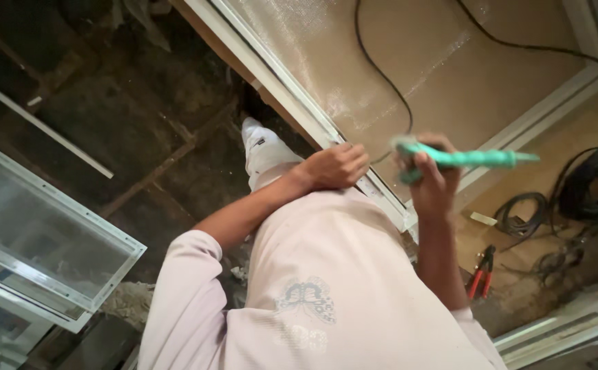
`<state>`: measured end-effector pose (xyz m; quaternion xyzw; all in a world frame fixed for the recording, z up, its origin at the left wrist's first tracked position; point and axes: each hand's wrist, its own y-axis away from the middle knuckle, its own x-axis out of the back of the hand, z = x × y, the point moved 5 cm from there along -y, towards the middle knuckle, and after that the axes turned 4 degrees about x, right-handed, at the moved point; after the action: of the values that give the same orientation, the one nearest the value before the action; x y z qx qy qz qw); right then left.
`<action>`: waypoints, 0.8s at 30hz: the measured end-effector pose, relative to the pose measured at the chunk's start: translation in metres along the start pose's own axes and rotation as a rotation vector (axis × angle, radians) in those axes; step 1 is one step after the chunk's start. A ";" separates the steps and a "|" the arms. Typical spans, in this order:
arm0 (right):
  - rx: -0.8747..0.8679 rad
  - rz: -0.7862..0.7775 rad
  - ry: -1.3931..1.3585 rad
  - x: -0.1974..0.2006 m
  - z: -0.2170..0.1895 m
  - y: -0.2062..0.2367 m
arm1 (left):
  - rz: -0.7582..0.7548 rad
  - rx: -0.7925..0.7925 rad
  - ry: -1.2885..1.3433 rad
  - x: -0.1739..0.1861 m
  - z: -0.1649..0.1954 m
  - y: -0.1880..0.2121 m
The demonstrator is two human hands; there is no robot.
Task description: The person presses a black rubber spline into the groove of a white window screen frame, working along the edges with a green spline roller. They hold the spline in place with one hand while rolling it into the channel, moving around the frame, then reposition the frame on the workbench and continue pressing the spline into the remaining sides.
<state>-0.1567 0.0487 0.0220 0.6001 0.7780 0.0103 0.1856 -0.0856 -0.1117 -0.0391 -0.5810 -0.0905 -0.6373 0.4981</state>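
My left hand (pixel 333 166) rests with curled fingers on the white metal frame (pixel 292 103) of a mesh screen panel (pixel 408 62) lying in front of me. My right hand (pixel 432 179) is closed around a teal-handled tool (pixel 463 159), holding it over the frame's edge, its long end pointing right. My white-trousered leg (pixel 261 154) stands beside the frame, and my white shirt fills the lower middle of the view.
A black cable (pixel 381 75) runs across the mesh. Red-handled pliers (pixel 480 274) and coiled black cables (pixel 587 185) lie on the brown surface to the right. Glazed white frames (pixel 45 233) are stacked at the left over a dark dirty floor (pixel 141 116).
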 end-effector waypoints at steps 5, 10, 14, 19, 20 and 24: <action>-0.042 -0.230 0.684 -0.052 0.040 -0.053 | -0.001 -0.058 -0.070 -0.004 0.016 0.015; 0.005 -0.358 0.983 -0.054 0.053 -0.068 | 0.051 0.058 0.132 0.018 0.002 0.034; 0.065 -0.453 0.966 -0.054 0.053 -0.062 | 0.082 0.727 0.885 0.029 -0.025 0.058; -0.002 -0.412 1.050 -0.054 0.063 -0.062 | 0.324 1.397 0.665 0.042 -0.074 0.085; -0.011 -0.412 1.039 -0.054 0.064 -0.063 | 0.339 1.385 0.593 0.043 -0.081 0.083; -0.020 -0.413 0.996 -0.053 0.063 -0.065 | 0.401 1.368 0.415 0.042 -0.108 0.074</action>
<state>-0.1867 -0.0320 -0.0374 0.3555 0.8735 0.2643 -0.2017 -0.0936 -0.2450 -0.0722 -0.0139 -0.2634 -0.4321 0.8624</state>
